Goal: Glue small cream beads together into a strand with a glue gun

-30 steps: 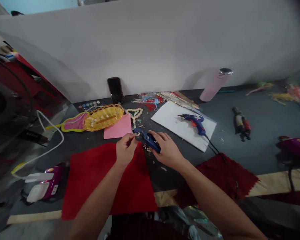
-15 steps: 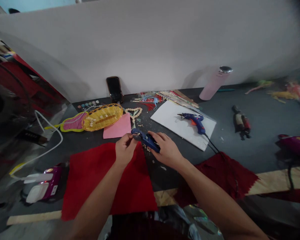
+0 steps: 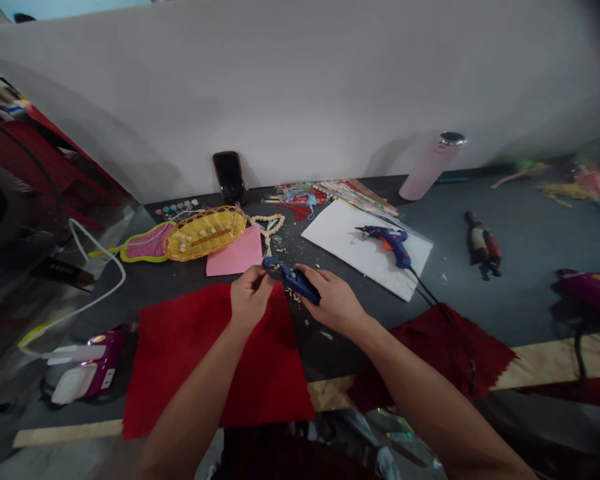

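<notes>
While your right hand (image 3: 335, 297) wraps around the handle of a blue tool (image 3: 293, 278), its fingers closed firmly on it, your left hand (image 3: 250, 293) is curled in, thumb and forefinger drawn together in a pinch at the tool's head. You cannot tell what, if anything, sits between those two fingertips; it is too small to see. The tool lies slantwise between your hands, just over the far right corner of the red cloth (image 3: 180, 340), its head pointing away and to the left. Below it, just right of that same corner, pale scraps (image 3: 295, 297) are scattered on the tabletop (image 3: 440, 287).

Just beyond the cloth's far edge you have a pink sheet (image 3: 235, 253), with a yellow basket (image 3: 207, 233) overlapping its left part; small pale pieces lie inside the basket. A beaded string (image 3: 270, 221) rests past the cloth's far right corner, near the tool's head. Farther beyond the cloth, a phone (image 3: 229, 177) leans against the wall (image 3: 300, 100).

Well to the right of the cloth and farther back, a glue gun (image 3: 390, 245) lies on a white board (image 3: 330, 230), with a pink bottle (image 3: 427, 170) upright behind it. Nearer you, right of the cloth, your right forearm passes over a dark cloth (image 3: 430, 340).
</notes>
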The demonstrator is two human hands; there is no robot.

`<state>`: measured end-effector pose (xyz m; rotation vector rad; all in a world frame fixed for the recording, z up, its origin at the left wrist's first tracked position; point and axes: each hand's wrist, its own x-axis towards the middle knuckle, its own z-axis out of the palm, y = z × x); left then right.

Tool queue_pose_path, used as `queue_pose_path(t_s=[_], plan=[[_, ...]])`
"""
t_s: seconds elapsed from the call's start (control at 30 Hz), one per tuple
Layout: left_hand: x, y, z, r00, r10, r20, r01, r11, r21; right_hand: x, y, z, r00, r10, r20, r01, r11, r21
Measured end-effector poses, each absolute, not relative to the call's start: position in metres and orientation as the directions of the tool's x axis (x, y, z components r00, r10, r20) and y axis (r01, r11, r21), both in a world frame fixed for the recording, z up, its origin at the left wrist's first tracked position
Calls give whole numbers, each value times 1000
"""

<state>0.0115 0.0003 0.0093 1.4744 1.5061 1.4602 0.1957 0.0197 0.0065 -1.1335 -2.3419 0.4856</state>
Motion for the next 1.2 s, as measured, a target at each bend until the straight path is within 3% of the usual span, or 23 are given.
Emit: queue_pose_path(t_s=[0.93,1.2], plan=[[16,-4,13,-233,925,301,453,-170,875,193,17,5,-488,858,160,764,508,-398],[14,-1,13,-149,970,191,210,-158,965,194,22,3,-504,841,194,726,535,-433]])
